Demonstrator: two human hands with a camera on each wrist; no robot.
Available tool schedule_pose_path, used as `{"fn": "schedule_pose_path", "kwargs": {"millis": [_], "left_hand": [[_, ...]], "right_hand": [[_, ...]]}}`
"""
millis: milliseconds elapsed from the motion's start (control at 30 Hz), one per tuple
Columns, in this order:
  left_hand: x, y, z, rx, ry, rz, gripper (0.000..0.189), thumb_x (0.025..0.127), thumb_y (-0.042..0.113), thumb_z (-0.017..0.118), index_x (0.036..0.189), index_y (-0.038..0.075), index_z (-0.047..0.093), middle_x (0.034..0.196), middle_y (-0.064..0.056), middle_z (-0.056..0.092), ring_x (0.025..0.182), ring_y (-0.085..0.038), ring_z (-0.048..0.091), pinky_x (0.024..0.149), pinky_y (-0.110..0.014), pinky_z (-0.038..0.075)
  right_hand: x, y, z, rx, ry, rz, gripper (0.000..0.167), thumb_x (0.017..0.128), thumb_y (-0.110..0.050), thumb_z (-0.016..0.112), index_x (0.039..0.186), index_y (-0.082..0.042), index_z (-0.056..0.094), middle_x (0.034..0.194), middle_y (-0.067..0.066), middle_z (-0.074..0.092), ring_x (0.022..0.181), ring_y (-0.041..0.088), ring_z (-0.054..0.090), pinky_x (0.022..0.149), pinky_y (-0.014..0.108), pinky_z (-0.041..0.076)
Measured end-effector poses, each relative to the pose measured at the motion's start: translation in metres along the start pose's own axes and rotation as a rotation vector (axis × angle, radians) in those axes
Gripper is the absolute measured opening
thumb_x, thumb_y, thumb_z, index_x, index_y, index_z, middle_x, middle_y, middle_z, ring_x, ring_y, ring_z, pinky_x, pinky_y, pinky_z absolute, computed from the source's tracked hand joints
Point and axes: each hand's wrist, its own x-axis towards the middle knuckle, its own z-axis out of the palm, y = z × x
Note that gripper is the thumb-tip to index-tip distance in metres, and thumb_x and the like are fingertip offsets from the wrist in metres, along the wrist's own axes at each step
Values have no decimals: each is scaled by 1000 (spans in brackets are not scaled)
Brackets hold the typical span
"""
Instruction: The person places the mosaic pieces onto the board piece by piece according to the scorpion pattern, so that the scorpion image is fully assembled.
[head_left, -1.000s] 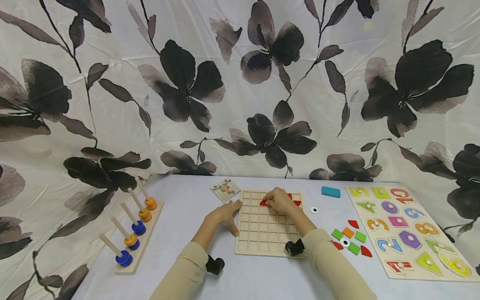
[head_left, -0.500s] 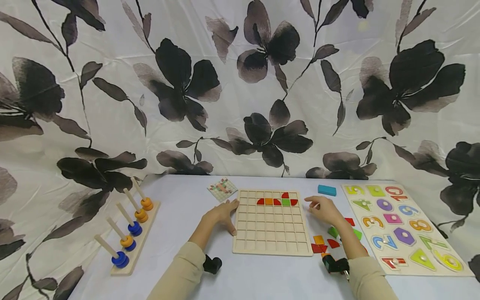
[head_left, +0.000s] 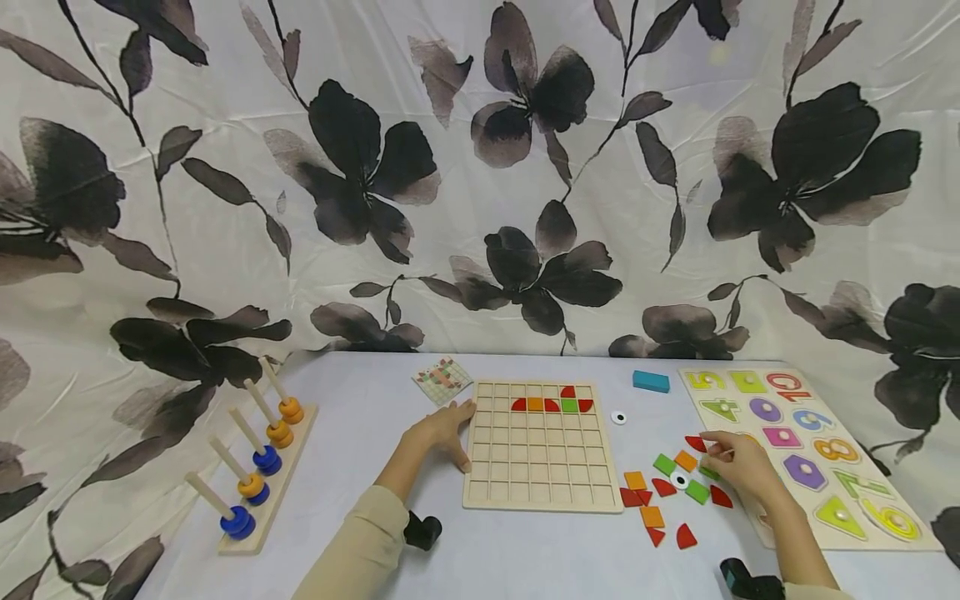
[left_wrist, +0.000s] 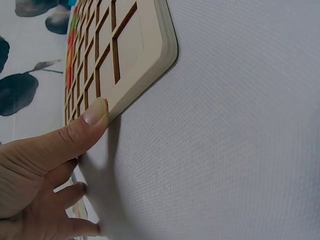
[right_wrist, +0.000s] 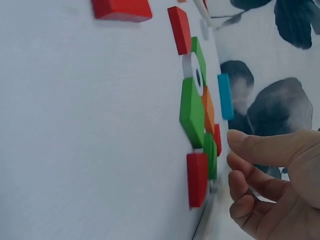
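A square wooden grid board (head_left: 540, 462) lies on the table, with red quarter-round pieces, an orange square (head_left: 535, 404) and a green square (head_left: 570, 406) in its upper rows. My left hand (head_left: 442, 433) rests spread against the board's left side; the left wrist view shows its thumb on the frame (left_wrist: 135, 82). My right hand (head_left: 742, 467) reaches over the loose pieces at the right, fingertips close by a red quarter-round piece (head_left: 695, 443). In the right wrist view its fingers are loosely bent and nothing shows between thumb and fingers.
Orange, green and red pieces lie right of the board, with round eye pieces (head_left: 618, 417) among and above them. Farther right are a number puzzle board (head_left: 813, 537) and a blue block (head_left: 651, 382). A pattern card (head_left: 442, 381) and a peg stand with rings (head_left: 251, 533) are leftward.
My right hand has left the board and swung right over the loose pieces. Red and orange pieces it covered on the board now show. The left hand stays at the board's edge.
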Motion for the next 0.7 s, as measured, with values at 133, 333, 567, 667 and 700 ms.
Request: {"fn": "schedule_pose_path", "kwargs": {"millis": [133,333,567,667,700], "left_hand": [[0,-1,0,0,3,-3,107,56,20,90,146,7,33,154,-13,23,140,-42,19,109,-63,18],[0,-2,1,0,13,5,107,56,20,90,146,7,34,154,-12,24,140,-40,19,109,-63,18],[0,-1,2,3,14,14,107,56,19,90,146,6,33,154,-12,25,140,-40,19,110,-62,17],[-1,-1,2,14,15,13,107,56,19,90,146,6,33,153,-13,25,139,-41,20,110,-62,18],[-1,-2,1,14,15,14,107,57,19,90,146,5,33,153,-13,25,139,-42,20,109,-62,18]], "right_hand": [[-8,2,2,6,-9,19,40,83,-9,68,118,8,58,90,9,62,79,21,50,67,31,45],[-9,-9,14,6,3,-4,40,81,-10,71,115,7,60,87,6,60,73,18,44,58,25,35],[-5,-22,27,-18,-28,-59,37,78,-8,72,112,5,63,95,13,63,81,24,50,72,36,49],[-4,-27,31,-45,-48,-66,33,79,-8,71,109,4,66,103,19,64,91,30,54,86,54,47],[-4,-29,32,-51,-53,-73,32,79,-7,71,108,4,66,104,19,64,91,30,54,87,54,47]]}}
